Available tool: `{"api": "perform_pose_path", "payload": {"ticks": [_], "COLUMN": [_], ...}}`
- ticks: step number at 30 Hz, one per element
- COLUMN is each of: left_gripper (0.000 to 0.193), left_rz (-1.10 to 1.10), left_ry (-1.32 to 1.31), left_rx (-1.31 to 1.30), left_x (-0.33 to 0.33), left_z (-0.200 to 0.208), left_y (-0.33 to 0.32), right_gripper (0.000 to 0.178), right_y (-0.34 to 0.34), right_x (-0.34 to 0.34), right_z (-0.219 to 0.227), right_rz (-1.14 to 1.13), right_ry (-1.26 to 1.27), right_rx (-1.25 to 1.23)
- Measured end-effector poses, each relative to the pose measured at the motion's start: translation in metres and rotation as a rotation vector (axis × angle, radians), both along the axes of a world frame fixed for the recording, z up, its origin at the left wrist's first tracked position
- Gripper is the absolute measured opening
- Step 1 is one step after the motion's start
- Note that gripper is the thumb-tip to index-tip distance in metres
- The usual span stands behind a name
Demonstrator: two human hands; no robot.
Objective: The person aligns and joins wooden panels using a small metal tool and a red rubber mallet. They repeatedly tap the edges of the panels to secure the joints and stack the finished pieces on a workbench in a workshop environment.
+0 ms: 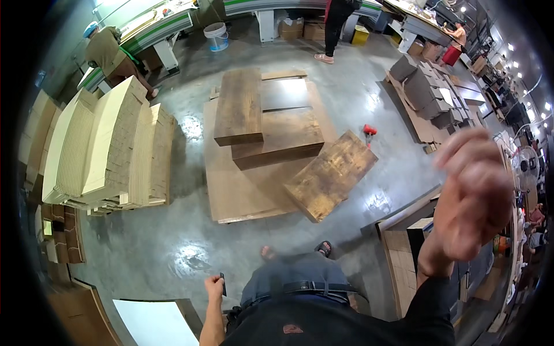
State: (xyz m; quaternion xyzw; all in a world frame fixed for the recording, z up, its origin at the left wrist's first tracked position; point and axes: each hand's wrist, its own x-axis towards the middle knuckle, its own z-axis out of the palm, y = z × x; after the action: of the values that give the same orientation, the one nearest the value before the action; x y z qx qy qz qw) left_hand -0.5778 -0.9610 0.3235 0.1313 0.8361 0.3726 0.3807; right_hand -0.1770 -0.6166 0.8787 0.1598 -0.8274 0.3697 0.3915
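My left hand (214,285) hangs low beside my hip, its fingers closed on a small black flat object (224,285) whose kind I cannot make out. Large and close to the camera, my right hand (474,199) is raised at the right. Its fingers look bent but are smeared by motion, so whether it holds anything cannot be told. In front of my feet lies a brown cardboard sheet (248,199) on a low stack. On it rest a dark wood-grain board stack (238,106), another wood-grain stack (283,135) and a slanted wood-grain stack (333,176) overhanging the edge.
Tall stacks of pale panels (109,144) stand at the left. A red tool (370,130) sits on the floor. Grey cardboard pieces (427,92) lie on a pallet at the right. At the back are conveyor tables (156,32), a white bucket (216,37) and several people.
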Motion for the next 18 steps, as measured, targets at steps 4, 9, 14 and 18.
{"api": "perform_pose_path", "payload": {"ticks": [4, 9, 14, 18], "left_gripper": [0.017, 0.017, 0.016, 0.014], "left_rz": [-0.023, -0.074, 0.142, 0.236], "left_ry": [0.019, 0.002, -0.012, -0.007], "left_rx": [-0.204, -0.120, -0.095, 0.024], "left_x": [-0.016, -0.017, -0.022, -0.002], "left_z": [0.001, -0.029, -0.028, -0.033], "left_y": [-0.024, -0.025, -0.050, -0.042], "right_gripper": [0.030, 0.028, 0.026, 0.024], "right_y": [-0.024, -0.033, -0.001, 0.018], "right_x": [-0.028, -0.058, -0.069, -0.071], "right_z": [-0.003, 0.005, -0.017, -0.019], "right_rz": [0.060, 0.116, 0.272, 0.346], "right_ry": [-0.056, -0.139, -0.098, -0.107], "right_rx": [-0.008, 0.017, 0.017, 0.038]}}
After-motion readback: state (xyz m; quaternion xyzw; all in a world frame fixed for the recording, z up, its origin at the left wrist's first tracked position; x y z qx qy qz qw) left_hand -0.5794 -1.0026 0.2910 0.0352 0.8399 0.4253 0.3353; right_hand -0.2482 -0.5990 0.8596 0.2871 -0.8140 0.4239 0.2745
